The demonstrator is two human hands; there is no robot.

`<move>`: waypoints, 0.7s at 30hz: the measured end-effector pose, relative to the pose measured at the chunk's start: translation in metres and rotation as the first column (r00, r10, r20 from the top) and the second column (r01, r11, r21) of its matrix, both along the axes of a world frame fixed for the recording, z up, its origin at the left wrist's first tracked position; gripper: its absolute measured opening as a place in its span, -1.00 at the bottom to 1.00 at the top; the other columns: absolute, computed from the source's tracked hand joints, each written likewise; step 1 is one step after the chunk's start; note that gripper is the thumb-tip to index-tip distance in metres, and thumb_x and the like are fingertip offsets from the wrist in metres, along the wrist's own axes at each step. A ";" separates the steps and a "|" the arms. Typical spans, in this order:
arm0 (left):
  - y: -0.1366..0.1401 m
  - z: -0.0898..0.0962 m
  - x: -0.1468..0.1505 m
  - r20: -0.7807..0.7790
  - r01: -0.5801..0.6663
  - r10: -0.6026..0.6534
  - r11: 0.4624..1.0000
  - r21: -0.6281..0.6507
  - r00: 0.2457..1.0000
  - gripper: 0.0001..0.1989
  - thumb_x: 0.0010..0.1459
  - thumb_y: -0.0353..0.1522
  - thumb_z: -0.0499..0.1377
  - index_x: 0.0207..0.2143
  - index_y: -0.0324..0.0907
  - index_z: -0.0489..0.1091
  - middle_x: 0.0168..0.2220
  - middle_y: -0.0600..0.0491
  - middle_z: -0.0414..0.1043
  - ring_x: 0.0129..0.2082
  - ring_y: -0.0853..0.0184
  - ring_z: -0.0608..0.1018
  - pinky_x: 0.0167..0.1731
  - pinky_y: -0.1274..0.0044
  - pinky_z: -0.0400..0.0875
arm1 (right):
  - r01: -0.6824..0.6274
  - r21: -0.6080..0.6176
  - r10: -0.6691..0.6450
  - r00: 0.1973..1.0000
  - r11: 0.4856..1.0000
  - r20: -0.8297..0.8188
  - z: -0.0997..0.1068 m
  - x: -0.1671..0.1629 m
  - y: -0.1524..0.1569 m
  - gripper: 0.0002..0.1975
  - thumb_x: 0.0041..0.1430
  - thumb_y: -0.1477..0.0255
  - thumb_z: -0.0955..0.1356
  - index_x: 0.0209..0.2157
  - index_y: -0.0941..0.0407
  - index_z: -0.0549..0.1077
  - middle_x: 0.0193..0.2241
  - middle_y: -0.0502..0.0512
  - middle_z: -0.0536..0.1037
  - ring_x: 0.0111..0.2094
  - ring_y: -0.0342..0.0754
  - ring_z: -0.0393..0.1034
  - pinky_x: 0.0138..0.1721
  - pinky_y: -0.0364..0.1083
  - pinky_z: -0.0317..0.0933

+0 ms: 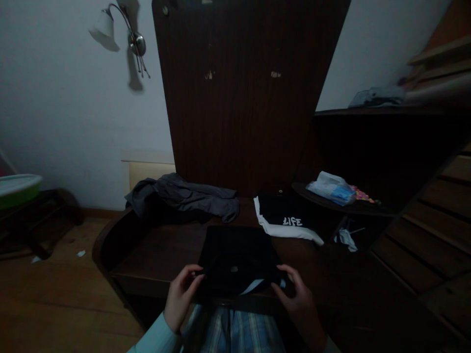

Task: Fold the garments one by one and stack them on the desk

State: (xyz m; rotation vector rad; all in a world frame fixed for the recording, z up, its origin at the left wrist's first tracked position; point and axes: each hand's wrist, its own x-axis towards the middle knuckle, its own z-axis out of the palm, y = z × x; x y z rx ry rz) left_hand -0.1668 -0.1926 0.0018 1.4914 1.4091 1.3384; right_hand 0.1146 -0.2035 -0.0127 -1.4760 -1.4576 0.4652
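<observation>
A folded black garment (239,247) with a small label and a white stripe lies on the dark wooden bench (158,255) in front of me. My left hand (182,289) pinches its near left corner between thumb and fingers. At the near right corner, my right hand (296,296) grips the cloth in the same way. Behind it to the right rests a folded black-and-white garment (283,218) with white lettering. A crumpled grey garment (191,193) is heaped at the back left of the bench.
A plastic bag (331,189) sits on a rounded shelf at the right. Clothes (379,95) lie on the upper shelf. A lamp (106,29) is fixed to the left wall. Far left, a green basin (20,191) stands on a dark stand.
</observation>
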 end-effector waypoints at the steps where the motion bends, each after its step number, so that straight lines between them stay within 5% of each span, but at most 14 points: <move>1: 0.001 0.000 0.001 0.040 0.005 -0.004 1.000 -0.026 0.999 -0.70 -0.06 -0.13 0.12 -0.39 -0.19 0.34 -0.48 0.06 0.44 -0.41 0.29 0.49 -0.40 0.53 0.39 | 0.013 0.013 -0.013 1.000 1.000 0.004 -0.001 0.001 -0.001 -0.72 -0.12 0.32 0.32 -0.28 0.06 0.34 -0.29 0.09 0.48 -0.24 0.01 0.37 -0.20 -0.07 0.26; 4: -0.002 0.000 0.003 0.046 0.014 -0.012 0.998 -0.059 0.999 -0.68 -0.03 -0.12 0.09 -0.38 -0.19 0.32 -0.51 0.07 0.41 -0.44 0.30 0.49 -0.42 0.52 0.39 | 0.036 0.083 -0.040 0.998 0.996 0.048 -0.006 0.002 -0.004 -0.85 -0.08 0.34 0.29 -0.38 0.05 0.35 -0.35 0.10 0.47 -0.26 0.03 0.37 -0.22 -0.05 0.25; 9: -0.014 -0.006 0.004 -0.338 0.120 -0.095 0.991 0.053 0.936 -0.66 -0.14 -0.18 0.21 -0.29 -0.15 0.37 -0.26 -0.03 0.43 -0.21 0.17 0.45 -0.18 0.38 0.35 | -0.033 0.144 0.013 0.991 0.989 0.135 -0.002 0.004 -0.007 -0.92 -0.04 0.36 0.29 -0.48 0.06 0.32 -0.39 0.10 0.43 -0.29 0.02 0.34 -0.27 -0.07 0.24; 13: -0.015 -0.030 -0.001 -0.551 0.189 -0.084 0.972 0.138 0.831 -0.57 -0.09 -0.29 0.17 -0.10 -0.11 0.32 -0.13 -0.08 0.39 -0.10 0.11 0.40 -0.08 0.29 0.29 | -0.082 0.098 0.068 0.988 0.992 0.136 0.003 0.010 -0.004 -0.81 0.02 0.25 0.26 -0.52 0.08 0.29 -0.48 0.07 0.42 -0.39 -0.04 0.35 -0.36 -0.14 0.24; 17: -0.011 -0.049 -0.006 -0.604 0.167 0.010 0.958 0.235 0.797 -0.66 0.02 -0.38 0.00 -0.12 -0.07 0.35 -0.17 -0.06 0.40 -0.14 0.17 0.43 -0.14 0.34 0.34 | -0.132 0.076 0.113 0.971 0.988 0.212 0.004 0.022 -0.008 -0.77 0.02 0.22 0.27 -0.55 0.08 0.29 -0.40 0.09 0.44 -0.32 -0.04 0.35 -0.30 -0.14 0.23; 21: -0.014 -0.034 -0.011 -0.586 0.201 -0.070 0.966 0.161 0.807 -0.61 -0.02 -0.29 0.09 -0.07 -0.05 0.31 -0.09 -0.04 0.37 -0.08 0.15 0.39 -0.07 0.33 0.29 | -0.150 0.012 0.142 0.955 0.989 0.260 0.017 0.038 -0.010 -0.76 -0.02 0.21 0.30 -0.58 0.07 0.36 -0.30 0.10 0.44 -0.24 -0.02 0.34 -0.22 -0.12 0.22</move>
